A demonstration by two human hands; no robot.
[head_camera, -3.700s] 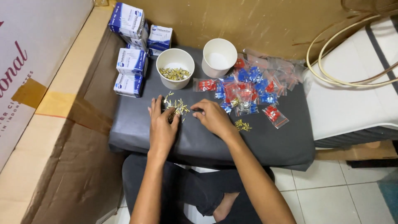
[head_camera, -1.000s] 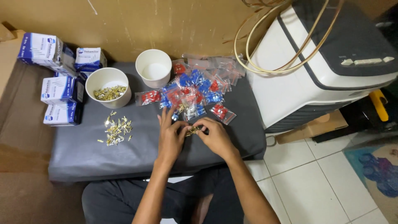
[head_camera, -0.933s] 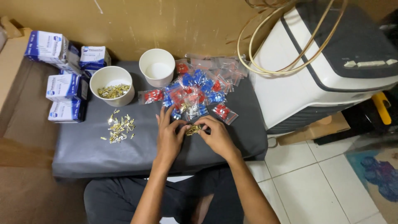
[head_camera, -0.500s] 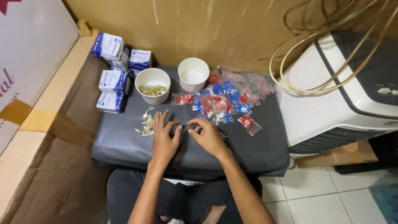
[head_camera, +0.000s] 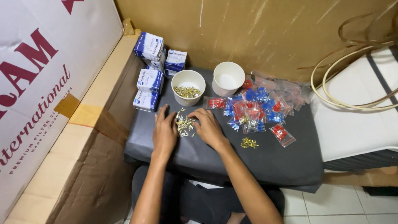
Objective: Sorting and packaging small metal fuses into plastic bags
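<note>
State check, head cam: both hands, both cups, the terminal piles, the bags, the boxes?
left hand: flat on cushion, touching the silver pile
right hand: fingers at the same pile
silver terminal pile: loose, between the hands
left cup: upright, part filled with terminals
right cup: upright, looks empty
gold pile: loose, untouched
small bags: heaped, red and blue contents
boxes: closed, stacked

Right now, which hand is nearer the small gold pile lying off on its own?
Right. The right hand lies beside the small gold pile; the left hand is farther off, beyond the right.
</note>
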